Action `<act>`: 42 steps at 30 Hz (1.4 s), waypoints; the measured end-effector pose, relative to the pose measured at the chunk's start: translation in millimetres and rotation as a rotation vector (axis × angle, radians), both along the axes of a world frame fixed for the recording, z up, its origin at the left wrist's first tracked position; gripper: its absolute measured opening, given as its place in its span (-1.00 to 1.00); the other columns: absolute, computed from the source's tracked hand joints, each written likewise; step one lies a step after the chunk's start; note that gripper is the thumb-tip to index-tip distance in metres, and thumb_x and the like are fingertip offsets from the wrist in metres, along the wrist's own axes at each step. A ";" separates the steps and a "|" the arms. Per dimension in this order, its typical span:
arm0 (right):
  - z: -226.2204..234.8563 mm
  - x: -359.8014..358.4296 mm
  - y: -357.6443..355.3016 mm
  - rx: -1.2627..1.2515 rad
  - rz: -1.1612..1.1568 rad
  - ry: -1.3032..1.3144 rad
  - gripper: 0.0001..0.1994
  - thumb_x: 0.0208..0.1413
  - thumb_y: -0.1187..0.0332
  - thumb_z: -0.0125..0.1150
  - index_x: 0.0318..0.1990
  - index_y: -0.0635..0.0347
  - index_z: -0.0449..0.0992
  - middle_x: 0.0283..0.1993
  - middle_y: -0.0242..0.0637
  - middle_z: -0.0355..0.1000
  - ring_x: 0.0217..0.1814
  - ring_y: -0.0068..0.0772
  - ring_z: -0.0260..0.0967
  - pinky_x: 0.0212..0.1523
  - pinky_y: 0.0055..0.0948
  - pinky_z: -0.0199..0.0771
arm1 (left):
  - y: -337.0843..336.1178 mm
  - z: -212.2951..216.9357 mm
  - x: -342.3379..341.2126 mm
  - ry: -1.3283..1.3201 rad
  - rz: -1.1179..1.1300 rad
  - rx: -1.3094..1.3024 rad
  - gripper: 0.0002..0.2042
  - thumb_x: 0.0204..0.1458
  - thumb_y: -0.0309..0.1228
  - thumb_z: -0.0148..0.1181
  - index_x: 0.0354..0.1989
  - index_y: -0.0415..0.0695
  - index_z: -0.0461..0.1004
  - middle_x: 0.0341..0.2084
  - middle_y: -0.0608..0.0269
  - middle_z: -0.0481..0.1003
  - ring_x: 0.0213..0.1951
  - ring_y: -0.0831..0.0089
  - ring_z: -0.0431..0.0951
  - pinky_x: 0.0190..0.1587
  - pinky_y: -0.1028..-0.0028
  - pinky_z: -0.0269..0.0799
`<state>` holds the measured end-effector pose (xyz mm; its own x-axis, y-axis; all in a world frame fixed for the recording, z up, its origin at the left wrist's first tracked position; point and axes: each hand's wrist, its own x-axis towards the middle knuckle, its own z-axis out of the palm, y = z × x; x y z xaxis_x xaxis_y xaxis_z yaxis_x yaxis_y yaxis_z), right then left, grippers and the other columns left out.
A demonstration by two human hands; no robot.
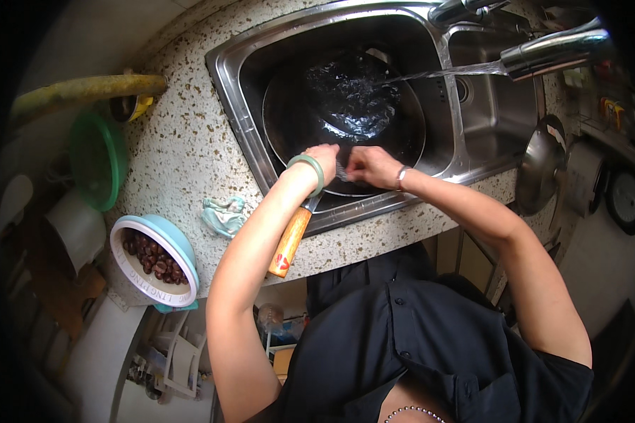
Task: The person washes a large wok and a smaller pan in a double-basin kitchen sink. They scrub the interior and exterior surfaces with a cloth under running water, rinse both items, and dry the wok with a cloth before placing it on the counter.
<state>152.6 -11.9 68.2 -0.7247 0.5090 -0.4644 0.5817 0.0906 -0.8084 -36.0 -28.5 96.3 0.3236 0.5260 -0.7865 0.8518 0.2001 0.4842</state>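
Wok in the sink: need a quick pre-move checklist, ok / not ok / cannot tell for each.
1. Wok inside the larger basin of the sink: ok.
2. Water stream from the faucet landing in the wok: ok.
3. Wooden handle free of the left forearm: cannot tell; they overlap in view.
4. Wrists bare: not ok; green bangle on the left, bracelet on the right.
5. Grip of left hand and right hand: cannot tell; fingers blurred.

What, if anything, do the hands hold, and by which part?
It cannot be told: left hand and right hand are close together at the wok, with blur between them. Neither holds the wooden handle.
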 end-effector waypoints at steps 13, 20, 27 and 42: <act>-23.7 36.8 36.1 0.299 0.160 -0.244 -0.93 -0.18 0.43 0.34 -0.51 0.15 0.56 -0.31 -0.23 0.43 -0.16 -0.15 0.39 -0.13 -0.26 0.46 | 7.3 2.9 13.4 -0.026 0.016 -0.080 -0.58 0.13 -0.44 -0.09 0.20 -0.11 0.31 0.08 -0.01 0.40 0.13 0.12 0.39 0.18 0.28 0.30; -113.6 -0.5 93.2 0.922 -0.174 -0.059 -0.81 -0.16 0.56 0.16 -0.30 0.21 0.51 -0.08 -0.19 0.33 -0.05 -0.03 0.27 -0.07 -0.21 0.42 | 1.0 -29.2 4.0 0.016 0.116 0.230 -0.59 0.11 -0.49 -0.06 0.18 -0.15 0.29 0.08 -0.09 0.34 0.13 -0.02 0.34 0.19 0.20 0.27; -66.7 -41.7 6.4 0.282 -0.198 0.146 -0.93 -0.14 0.48 0.22 -0.44 0.23 0.49 -0.37 -0.10 0.39 -0.29 -0.02 0.36 -0.23 -0.22 0.42 | 13.4 -34.6 -2.7 -0.028 -0.085 0.075 -0.68 0.07 -0.47 -0.01 0.03 -0.12 0.45 0.06 -0.01 0.39 0.06 0.10 0.43 0.14 0.30 0.32; -3.1 -39.2 -10.8 -0.137 -0.233 0.085 -0.90 -0.13 0.46 0.33 -0.46 0.22 0.51 -0.36 -0.23 0.45 -0.29 -0.21 0.43 -0.24 -0.32 0.45 | 26.3 4.7 -5.0 0.030 0.094 0.000 -0.64 0.05 -0.48 -0.04 0.04 -0.16 0.46 -0.10 -0.07 0.51 -0.03 0.12 0.52 0.07 0.30 0.39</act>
<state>113.4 -22.6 65.1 -0.6349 0.6033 -0.4826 0.5031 -0.1512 -0.8509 -40.9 -2.2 101.0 0.2491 0.5529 -0.7952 0.8436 0.2795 0.4585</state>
